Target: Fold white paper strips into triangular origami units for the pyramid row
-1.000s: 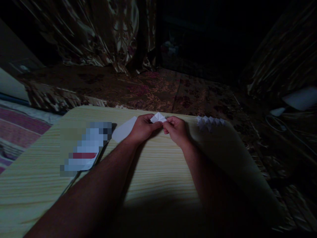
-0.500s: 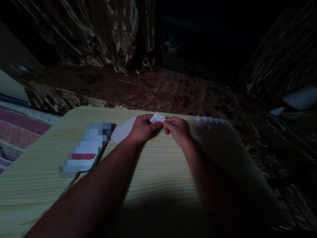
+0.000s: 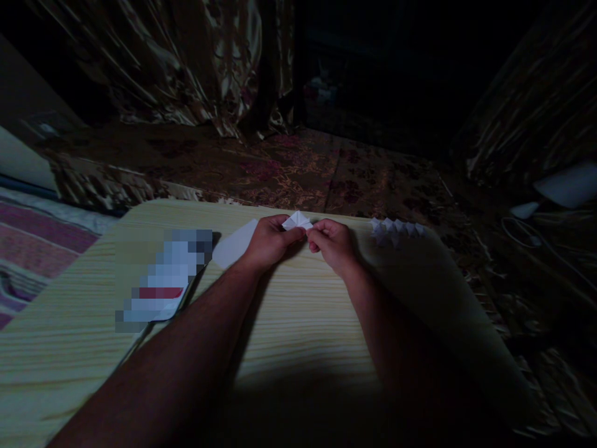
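Observation:
A small folded piece of white paper (image 3: 297, 219), with creases fanning out from its middle, is held up between both hands near the far edge of the table. My left hand (image 3: 270, 241) is closed on its left side, the thumb lying along the lower edge. On the right, my right hand (image 3: 332, 241) pinches the paper's lower right corner between thumb and curled fingers. Flat white paper (image 3: 234, 244) lies on the table, partly covered by my left hand. Several small folded paper pieces (image 3: 396, 228) sit in rows to the right of my right hand.
The light wooden table (image 3: 298, 311) has rounded far corners. At left lies a pixelated, phone-like device (image 3: 170, 274) with a cable running toward me. A patterned cloth-covered surface (image 3: 280, 168) stands behind the table. A white lamp-like object (image 3: 569, 185) with a cord is at far right.
The view has shifted very slightly, moving the table and device a little to the right. Both hands keep their hold on the folded paper, almost unmoved.

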A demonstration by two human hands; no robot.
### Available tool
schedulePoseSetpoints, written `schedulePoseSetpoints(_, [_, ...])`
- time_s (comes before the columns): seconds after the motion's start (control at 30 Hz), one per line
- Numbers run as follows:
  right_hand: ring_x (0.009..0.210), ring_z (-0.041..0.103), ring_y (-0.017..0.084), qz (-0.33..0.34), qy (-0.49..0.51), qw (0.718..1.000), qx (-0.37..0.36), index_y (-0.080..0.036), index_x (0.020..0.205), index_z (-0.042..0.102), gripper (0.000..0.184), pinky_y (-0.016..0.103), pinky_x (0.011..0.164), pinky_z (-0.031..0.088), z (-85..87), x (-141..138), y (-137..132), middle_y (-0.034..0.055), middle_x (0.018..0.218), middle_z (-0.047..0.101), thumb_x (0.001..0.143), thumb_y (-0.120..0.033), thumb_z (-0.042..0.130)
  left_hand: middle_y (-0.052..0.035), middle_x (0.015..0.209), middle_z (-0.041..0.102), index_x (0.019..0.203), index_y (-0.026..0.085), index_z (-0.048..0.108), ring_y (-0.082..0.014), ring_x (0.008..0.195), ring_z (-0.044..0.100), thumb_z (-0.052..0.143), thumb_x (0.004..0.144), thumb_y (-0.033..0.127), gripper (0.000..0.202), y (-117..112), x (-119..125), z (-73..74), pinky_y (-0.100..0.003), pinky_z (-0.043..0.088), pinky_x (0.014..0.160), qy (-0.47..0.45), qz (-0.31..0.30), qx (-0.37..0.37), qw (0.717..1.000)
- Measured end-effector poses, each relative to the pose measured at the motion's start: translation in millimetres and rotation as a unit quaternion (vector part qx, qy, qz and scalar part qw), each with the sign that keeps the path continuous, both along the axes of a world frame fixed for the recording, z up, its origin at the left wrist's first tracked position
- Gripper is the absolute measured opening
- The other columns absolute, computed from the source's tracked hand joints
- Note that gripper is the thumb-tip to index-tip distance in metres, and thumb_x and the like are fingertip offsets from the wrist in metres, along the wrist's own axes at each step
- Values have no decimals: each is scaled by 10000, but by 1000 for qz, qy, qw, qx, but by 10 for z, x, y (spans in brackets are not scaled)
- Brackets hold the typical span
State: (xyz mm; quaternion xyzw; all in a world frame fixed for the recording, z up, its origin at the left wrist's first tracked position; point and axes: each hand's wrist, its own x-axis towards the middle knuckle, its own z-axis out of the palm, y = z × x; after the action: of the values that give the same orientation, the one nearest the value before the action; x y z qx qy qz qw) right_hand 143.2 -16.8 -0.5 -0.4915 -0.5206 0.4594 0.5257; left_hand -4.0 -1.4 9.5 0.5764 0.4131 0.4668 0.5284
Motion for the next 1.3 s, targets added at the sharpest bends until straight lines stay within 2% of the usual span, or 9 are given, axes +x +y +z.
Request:
schedulePoseSetpoints(0.23, [445, 470, 79, -13, -22, 999, 28, -182, 649, 539, 135, 194, 448, 352, -15, -16, 1, -51, 494, 529, 691, -295, 598, 7, 609, 581, 754, 130, 626, -85, 504, 455, 678, 680, 358, 246, -9, 5, -11, -205, 324, 475, 33, 9, 27, 999])
schedulePoseSetpoints(0.47, [453, 480, 87, -12, -23, 999, 26, -185, 658, 537, 140, 199, 446, 357, -31, -23, 10, -46, 502, 539, 693, -309, 592, 21, 564, 531, 682, 137, 588, -73, 477, 404, 676, 683, 383, 261, -22, 11, -1, -200, 282, 451, 31, 4, 14, 999])
schedulePoseSetpoints(0.9, [474, 464, 86, -9, -64, 997, 48, -185, 666, 547, 95, 199, 454, 334, -15, -29, -12, -50, 511, 525, 698, -272, 567, 24, 547, 532, 655, 133, 583, -68, 461, 401, 659, 671, 315, 198, -13, -1, 13, -205, 273, 437, 5, -15, -5, 1000])
schedulePoseSetpoints(1.07, [469, 451, 82, -21, -57, 996, 57, -186, 660, 530, 144, 203, 456, 328, -23, -19, -4, -54, 507, 511, 712, -313, 574, 19, 581, 555, 727, 128, 612, -75, 484, 426, 683, 661, 350, 242, -3, 8, -5, -208, 294, 458, 10, -7, 4, 1000])
schedulePoseSetpoints(1.3, [473, 447, 82, -20, -45, 997, 62, -184, 667, 529, 98, 208, 460, 320, -52, -10, 19, -57, 516, 511, 704, -260, 579, 6, 630, 567, 763, 130, 595, -78, 498, 444, 675, 688, 345, 242, 36, -14, -60, -211, 317, 471, 5, -9, -4, 1000])
